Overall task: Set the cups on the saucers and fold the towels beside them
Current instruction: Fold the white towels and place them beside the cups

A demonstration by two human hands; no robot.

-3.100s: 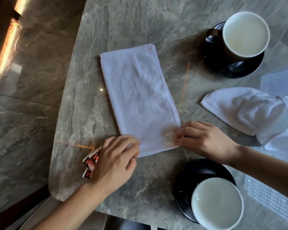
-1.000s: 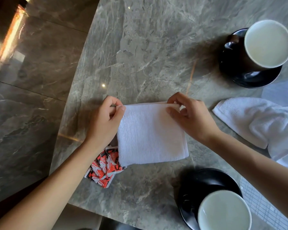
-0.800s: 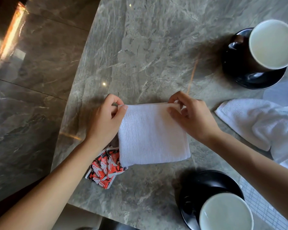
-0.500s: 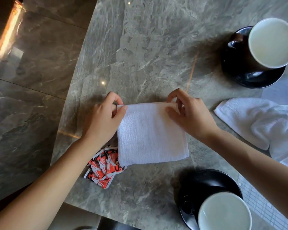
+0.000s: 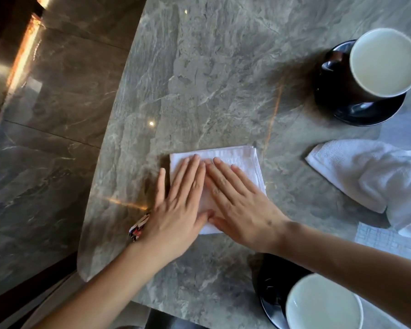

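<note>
1. Under both grips: the folded white towel [image 5: 242, 157] lies flat on the bench [image 5: 211, 79]. The left grip [image 5: 176, 205] and right grip [image 5: 242, 205] sit side by side on top, thumbs almost touching.
2. Grip state: both released, fingers straight, palms pressing the cloth, grasping nothing. The left grip's little finger overhangs onto bare bench.
3. Step, as I judge it: flattening this towel's last fold. Both cups are already seated. The far cup [image 5: 384, 61] is on the far saucer [image 5: 356, 112], well ahead-right of the right grip. The near cup [image 5: 323, 302] is on the near saucer [image 5: 271, 281], just behind the right wrist.
4. Orientation: the folded towel reads near-square with no clear long axis, and it sits slightly skewed. Stacked edges show at the corner beyond the right fingertips, so the open side seems to point away from the person.
5. Next move, likely: lift off and reach right of the right grip to the crumpled second towel [image 5: 377, 176]. Its free corner points toward the grips and its long axis runs out rightward. It needs spreading flat before folding.
6. Red printed packets [image 5: 138, 227] peek out beside the left wrist.
</note>
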